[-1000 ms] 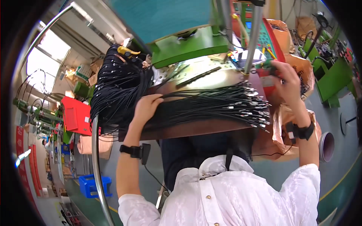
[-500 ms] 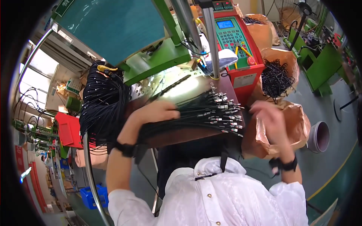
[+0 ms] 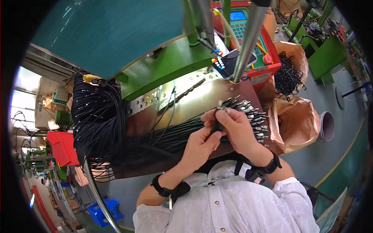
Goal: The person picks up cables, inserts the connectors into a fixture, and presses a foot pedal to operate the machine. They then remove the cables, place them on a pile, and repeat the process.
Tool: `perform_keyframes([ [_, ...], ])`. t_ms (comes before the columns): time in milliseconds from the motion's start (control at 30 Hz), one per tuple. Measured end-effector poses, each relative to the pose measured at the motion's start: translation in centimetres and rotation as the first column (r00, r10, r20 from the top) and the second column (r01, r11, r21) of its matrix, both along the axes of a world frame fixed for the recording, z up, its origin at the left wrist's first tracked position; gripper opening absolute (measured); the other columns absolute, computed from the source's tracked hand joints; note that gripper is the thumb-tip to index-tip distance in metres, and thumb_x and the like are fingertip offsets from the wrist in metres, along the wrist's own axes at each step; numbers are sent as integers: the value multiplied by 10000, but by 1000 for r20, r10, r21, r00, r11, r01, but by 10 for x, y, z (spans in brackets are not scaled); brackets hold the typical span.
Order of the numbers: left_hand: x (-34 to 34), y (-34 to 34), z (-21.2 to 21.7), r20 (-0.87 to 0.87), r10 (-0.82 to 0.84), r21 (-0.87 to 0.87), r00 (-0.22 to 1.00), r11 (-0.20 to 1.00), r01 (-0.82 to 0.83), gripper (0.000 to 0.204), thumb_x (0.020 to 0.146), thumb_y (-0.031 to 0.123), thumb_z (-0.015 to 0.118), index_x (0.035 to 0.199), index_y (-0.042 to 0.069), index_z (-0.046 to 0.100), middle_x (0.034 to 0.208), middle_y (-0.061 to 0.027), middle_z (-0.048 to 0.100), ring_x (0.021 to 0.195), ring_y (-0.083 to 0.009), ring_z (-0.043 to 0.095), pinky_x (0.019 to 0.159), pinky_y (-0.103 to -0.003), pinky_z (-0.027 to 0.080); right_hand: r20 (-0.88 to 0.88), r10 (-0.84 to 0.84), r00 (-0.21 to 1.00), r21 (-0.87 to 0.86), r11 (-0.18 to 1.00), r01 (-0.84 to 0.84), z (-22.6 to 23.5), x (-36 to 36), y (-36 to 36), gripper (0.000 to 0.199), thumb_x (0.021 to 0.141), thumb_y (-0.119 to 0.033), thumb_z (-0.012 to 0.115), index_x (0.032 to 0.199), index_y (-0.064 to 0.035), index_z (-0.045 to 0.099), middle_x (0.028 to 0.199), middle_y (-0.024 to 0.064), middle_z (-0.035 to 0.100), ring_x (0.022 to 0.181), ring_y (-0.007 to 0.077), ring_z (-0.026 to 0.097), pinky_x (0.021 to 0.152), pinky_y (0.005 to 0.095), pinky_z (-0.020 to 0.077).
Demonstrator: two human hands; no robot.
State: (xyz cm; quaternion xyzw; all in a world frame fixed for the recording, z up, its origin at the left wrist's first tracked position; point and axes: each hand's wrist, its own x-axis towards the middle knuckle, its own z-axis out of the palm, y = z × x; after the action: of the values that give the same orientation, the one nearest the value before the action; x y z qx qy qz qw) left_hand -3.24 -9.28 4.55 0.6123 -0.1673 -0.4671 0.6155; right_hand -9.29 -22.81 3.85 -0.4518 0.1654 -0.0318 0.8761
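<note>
My left hand [image 3: 200, 147] and my right hand [image 3: 240, 130] meet over the work table, fingers pinched together. Between them is the end of a black cable [image 3: 220, 104], its small connector poking up above my right fingertips; the rest is mostly hidden by my fingers. Below my hands lies a long bundle of black cables [image 3: 167, 138] across the brown table top [image 3: 186, 105]. Its metal-tipped connector ends [image 3: 259, 118] fan out to the right of my right hand. A few loose cables curve up from the bundle toward the machine's metal plate [image 3: 145, 101].
A thick hank of black cables [image 3: 97, 112] hangs at the left. Beyond the table stands a green machine frame [image 3: 167, 68] with a red control box [image 3: 268, 72]. At the right are paper bags, one holding black parts [image 3: 287, 75], the nearer bag [image 3: 293, 134] open.
My right hand has come in from beside the paper bag to join my left hand above the bundle. Both now pinch a cable end. The view has shifted closer to the table.
</note>
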Motion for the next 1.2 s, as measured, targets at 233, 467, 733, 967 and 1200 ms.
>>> perform_keyframes([
  [233, 23, 45, -28, -170, 236, -105, 957, 961, -255, 243, 943, 249, 485, 1020, 34, 567, 613, 50, 427, 520, -19, 340, 461, -185, 248, 30, 44, 999, -63, 997, -42, -18, 42, 46, 268, 925, -173, 494, 1126, -14, 573, 1065, 103, 622, 988, 176, 575, 885, 298, 438],
  [467, 43, 80, -42, -421, 226, -182, 878, 928, -326, 280, 963, 290, 439, 1080, 52, 531, 615, 36, 417, 509, -25, 320, 453, -187, 238, -57, 222, 973, -962, 249, -113, -7, 91, 11, 303, 814, -169, 613, 1065, -3, 583, 1045, 150, 625, 971, 237, 589, 876, 324, 437],
  [733, 40, 77, -39, -558, 219, -161, 800, 918, -363, 275, 978, 295, 391, 1054, 61, 514, 600, 23, 399, 492, -36, 302, 446, -189, 244, -201, 295, 934, -978, -114, -174, -43, 119, -24, 288, 766, -150, 645, 1027, -35, 605, 930, 154, 595, 823, 346, 570, 762, 389, 454],
  [967, 28, 67, -41, -579, 209, -145, 788, 925, -351, 268, 977, 302, 394, 1018, 58, 498, 616, 19, 413, 493, -37, 317, 445, -187, 261, 131, 411, 902, -945, -225, 239, -10, 74, 32, 201, 685, 0, 673, 866, -29, 590, 904, 102, 623, 812, 286, 592, 705, 352, 473],
  [1200, 36, 84, -36, -173, 463, -106, 869, 868, -484, 267, 991, 277, 325, 991, 50, 465, 567, -15, 414, 461, -71, 333, 434, -212, 300, 204, 308, 929, -977, 0, 214, -44, 92, 40, 218, 668, 35, 660, 852, -29, 563, 891, 90, 628, 819, 277, 589, 688, 347, 486],
])
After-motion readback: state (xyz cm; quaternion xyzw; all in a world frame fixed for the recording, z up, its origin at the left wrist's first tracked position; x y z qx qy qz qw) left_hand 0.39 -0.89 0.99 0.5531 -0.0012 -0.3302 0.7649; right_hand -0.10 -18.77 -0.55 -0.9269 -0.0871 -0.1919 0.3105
